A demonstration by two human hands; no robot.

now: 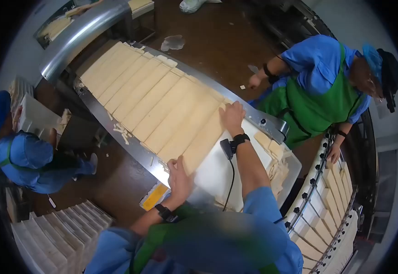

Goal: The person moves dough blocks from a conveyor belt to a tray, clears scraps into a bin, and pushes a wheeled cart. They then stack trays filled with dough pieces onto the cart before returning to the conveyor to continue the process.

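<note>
A row of long, flat, pale yellow sheets lies overlapping across a metal-sided conveyor. The front sheet has its near edge beside a white surface. My left hand is at this sheet's left end, fingers curled on its edge. At the right end my right hand has its fingers bent over the sheet. Both hands appear to grip it, though the undersides of the fingers are hidden. Each wrist wears a black band; a cable hangs from the device on the right one.
Broken pieces lie in a clear tray at the right. A co-worker in a green apron stands by a second conveyor carrying pale strips. Another person works at the left, near stacked white trays. A curved metal cover spans the far end.
</note>
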